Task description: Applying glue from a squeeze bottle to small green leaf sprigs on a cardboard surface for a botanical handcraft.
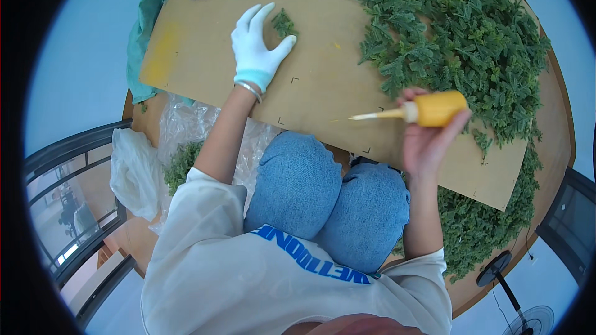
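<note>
Hands apart: gloved left hand (256, 49) lies flat beside a green sprig (284, 23), right hand (427, 138) grips a yellow glue bottle (428, 109).

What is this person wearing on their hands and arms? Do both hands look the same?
No, they differ. The left hand wears a thin white fabric glove with a pale blue-green cuff, and a slim silver metal bracelet circles the wrist just below it. The right hand is bare, with no glove or jewellery visible. Both forearms are uncovered; loose short sleeves of a cream shirt end near the elbows.
</note>
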